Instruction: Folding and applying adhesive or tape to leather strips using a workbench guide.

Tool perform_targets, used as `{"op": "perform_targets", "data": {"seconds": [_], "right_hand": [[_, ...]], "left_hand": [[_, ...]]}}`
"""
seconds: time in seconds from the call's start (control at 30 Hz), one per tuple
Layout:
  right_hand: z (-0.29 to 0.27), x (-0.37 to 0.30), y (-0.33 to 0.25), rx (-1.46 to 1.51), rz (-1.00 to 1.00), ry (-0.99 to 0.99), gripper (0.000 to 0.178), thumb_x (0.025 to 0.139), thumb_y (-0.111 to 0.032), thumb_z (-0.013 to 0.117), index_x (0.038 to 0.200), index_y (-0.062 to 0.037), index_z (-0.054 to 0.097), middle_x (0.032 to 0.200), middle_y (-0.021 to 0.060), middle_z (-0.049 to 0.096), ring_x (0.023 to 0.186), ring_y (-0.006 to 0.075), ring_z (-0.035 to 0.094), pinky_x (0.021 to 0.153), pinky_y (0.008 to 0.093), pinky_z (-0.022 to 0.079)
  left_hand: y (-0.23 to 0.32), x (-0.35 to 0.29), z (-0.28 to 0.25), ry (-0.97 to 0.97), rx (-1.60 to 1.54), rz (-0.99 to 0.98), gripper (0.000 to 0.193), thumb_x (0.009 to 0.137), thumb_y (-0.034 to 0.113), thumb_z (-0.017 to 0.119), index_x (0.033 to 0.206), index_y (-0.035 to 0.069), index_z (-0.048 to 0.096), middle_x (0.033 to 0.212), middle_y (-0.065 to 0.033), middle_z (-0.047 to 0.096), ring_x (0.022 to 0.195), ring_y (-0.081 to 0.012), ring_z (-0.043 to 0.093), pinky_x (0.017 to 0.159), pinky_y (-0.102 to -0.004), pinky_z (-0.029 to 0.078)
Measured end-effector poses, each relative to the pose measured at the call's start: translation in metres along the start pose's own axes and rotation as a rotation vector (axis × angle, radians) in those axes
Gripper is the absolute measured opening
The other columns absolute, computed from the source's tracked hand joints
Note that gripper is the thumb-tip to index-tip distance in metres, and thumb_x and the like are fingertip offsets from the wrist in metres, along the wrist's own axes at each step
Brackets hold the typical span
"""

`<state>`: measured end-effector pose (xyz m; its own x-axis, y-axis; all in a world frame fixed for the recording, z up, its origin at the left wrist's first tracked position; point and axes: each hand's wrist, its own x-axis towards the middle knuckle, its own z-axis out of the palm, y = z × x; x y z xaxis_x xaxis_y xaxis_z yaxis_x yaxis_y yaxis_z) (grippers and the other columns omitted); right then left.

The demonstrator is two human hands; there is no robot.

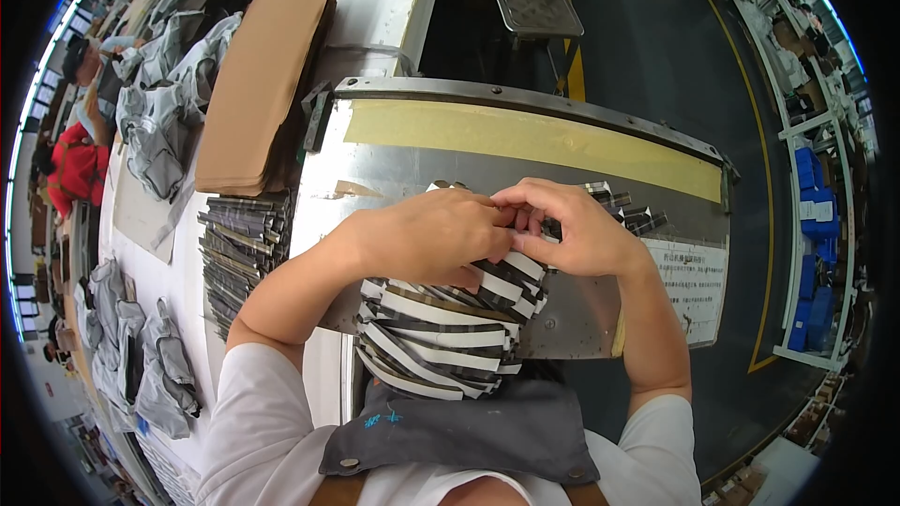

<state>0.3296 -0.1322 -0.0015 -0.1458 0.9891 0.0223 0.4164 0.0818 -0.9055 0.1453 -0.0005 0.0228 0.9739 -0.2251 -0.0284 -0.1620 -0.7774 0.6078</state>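
Note:
A thick bundle of black-and-white strips [436,356] lies close to my body, at the near edge of the metal worktable. Over its far end my two hands meet, fingertips together. My left hand [436,236] has its fingers bent and closed, palm down above the strips. From the other side my right hand [577,232] curls in, thumb and fingers pinched beside the left fingertips. Whatever lies between the fingers is hidden by them. Behind my right hand, more dark strips [642,217] stick out on the metal top.
The metal worktable [572,319] carries a yellow band [534,145], a raised far bar [534,98] and a printed sheet [694,286]. On the left are a stack of strips [234,258], brown cardboard sheets [267,75] and grey bags [155,145]. A stool [537,9] stands beyond; shelves hold blue bins [817,206].

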Motion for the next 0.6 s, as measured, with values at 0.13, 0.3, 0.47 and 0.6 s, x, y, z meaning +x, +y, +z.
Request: {"op": "perform_targets", "data": {"seconds": [0.13,0.3,0.47,0.6], "right_hand": [[-0.008,-0.002,-0.005,0.022,0.008,-0.187,0.052,0.074,-0.009,0.076,0.122,-0.0015,0.058,0.105,0.0097,0.059,0.093,0.0217,0.059,0.084,0.0328,0.05],[0.0,-0.005,0.001,-0.088,-0.081,-0.211,0.057,0.069,-0.014,0.081,0.12,-0.003,0.058,0.113,0.0101,0.054,0.11,0.027,0.054,0.095,0.0367,0.046],[0.013,0.0,0.002,0.293,-0.046,0.009,0.053,0.08,-0.016,0.079,0.127,-0.0051,0.057,0.114,0.0096,0.058,0.105,0.0208,0.06,0.091,0.033,0.048],[0.012,0.013,0.009,0.438,0.158,0.455,0.034,0.09,-0.002,0.065,0.124,-0.0058,0.059,0.108,0.0101,0.062,0.087,0.0105,0.066,0.07,0.0243,0.053]], "left_hand": [[-0.011,0.0,0.0,0.004,-0.152,0.098,0.021,0.072,0.012,0.08,0.082,0.003,0.063,0.083,-0.0082,0.065,0.094,-0.0287,0.064,0.076,-0.0416,0.051],[-0.015,-0.006,-0.024,0.253,-0.914,-0.023,0.014,0.087,0.006,0.073,0.082,0.0,0.062,0.075,-0.0027,0.067,0.071,-0.008,0.064,0.064,-0.0255,0.05],[-0.038,-0.004,-0.015,0.604,-0.565,-0.139,0.016,0.083,0.011,0.078,0.087,0.002,0.066,0.069,-0.0025,0.058,0.06,-0.0091,0.048,0.055,-0.0255,0.04],[-0.031,0.017,-0.002,0.566,-0.197,-0.334,0.026,0.077,0.01,0.08,0.098,0.004,0.066,0.082,-0.0079,0.06,0.066,-0.0169,0.054,0.062,-0.0299,0.046]]}}
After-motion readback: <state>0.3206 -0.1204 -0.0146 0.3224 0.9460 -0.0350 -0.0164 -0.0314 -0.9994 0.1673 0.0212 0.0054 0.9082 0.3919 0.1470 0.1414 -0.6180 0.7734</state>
